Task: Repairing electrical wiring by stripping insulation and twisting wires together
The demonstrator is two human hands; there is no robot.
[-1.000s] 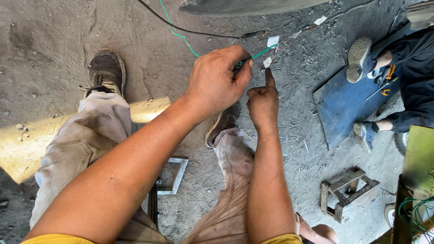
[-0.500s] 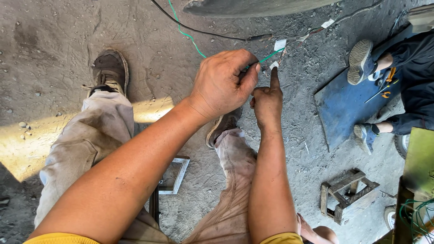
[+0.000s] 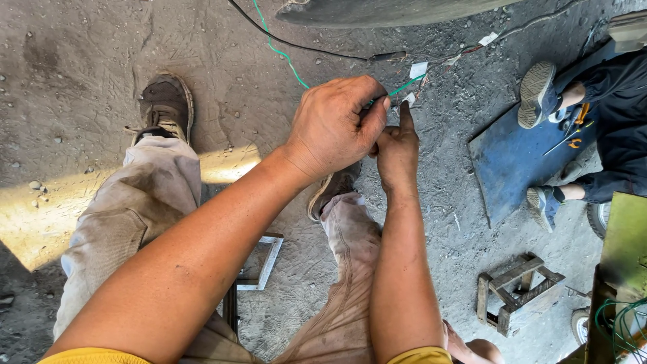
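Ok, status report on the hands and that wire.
Left hand closed around the green wire. Right hand beside it, forefinger up, touching the left. Black cable crosses the green wire. Another person's shoes off to the right.

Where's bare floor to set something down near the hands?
Bare floor lies left of the left shoe. Another patch sits between the blue board and wooden stool. It is crowded above both hands, around the green wire and black cable.
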